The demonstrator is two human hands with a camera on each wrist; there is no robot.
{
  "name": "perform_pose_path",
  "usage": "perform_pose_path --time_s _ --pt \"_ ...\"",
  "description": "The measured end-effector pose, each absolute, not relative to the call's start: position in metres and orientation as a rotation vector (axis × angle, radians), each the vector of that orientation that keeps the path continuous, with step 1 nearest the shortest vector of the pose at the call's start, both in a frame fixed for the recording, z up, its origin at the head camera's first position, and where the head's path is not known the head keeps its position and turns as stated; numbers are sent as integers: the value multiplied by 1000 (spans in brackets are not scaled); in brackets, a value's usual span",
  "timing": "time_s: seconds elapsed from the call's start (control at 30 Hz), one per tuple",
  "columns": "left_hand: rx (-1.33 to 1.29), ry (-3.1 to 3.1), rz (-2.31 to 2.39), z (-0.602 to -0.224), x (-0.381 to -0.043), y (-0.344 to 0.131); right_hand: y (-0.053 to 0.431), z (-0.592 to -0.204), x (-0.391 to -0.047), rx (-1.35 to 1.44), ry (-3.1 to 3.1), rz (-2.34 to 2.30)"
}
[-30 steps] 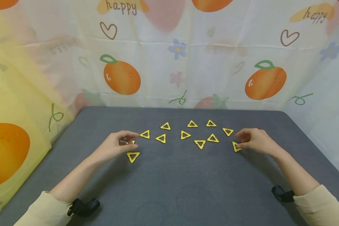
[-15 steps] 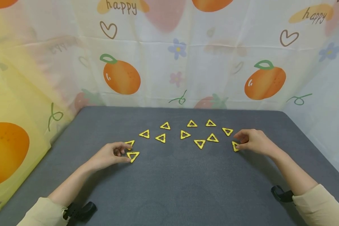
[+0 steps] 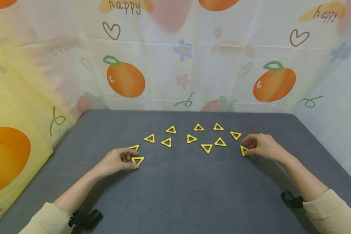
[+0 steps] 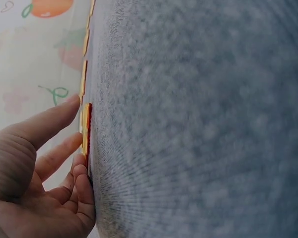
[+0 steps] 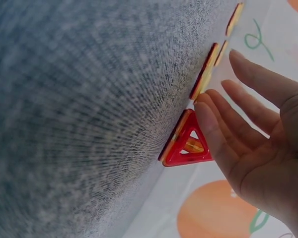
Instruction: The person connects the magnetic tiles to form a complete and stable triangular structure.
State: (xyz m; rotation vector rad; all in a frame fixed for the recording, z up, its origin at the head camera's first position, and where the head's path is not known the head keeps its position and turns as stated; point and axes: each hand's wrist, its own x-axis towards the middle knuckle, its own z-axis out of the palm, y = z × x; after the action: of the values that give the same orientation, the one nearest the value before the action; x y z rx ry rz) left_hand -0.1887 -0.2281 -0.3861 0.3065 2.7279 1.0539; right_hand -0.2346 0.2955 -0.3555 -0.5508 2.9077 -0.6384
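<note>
Nine yellow triangles (image 3: 206,145) lie scattered across the far part of the grey desk (image 3: 175,185), between the two hands; a fruit-printed curtain (image 3: 216,71) hangs behind; the left hand (image 3: 114,159) partly covers an upper triangle (image 3: 134,147), its thumb overlapping the tip of a lower triangle (image 3: 138,158); its grip is apart; the right hand (image 3: 261,146) hides part of the rightmost triangle (image 3: 242,151), its grip also apart; in the right wrist view, a red-faced triangle (image 5: 181,159) tilts beside the fingers, though I cannot tell whether they support it.
</note>
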Motion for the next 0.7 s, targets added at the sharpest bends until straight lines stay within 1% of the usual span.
perform_pose_path --time_s 0.7 --pt "290 2769 1034 -387 -188 -224 291 -364 -235 -601 2904 -616"
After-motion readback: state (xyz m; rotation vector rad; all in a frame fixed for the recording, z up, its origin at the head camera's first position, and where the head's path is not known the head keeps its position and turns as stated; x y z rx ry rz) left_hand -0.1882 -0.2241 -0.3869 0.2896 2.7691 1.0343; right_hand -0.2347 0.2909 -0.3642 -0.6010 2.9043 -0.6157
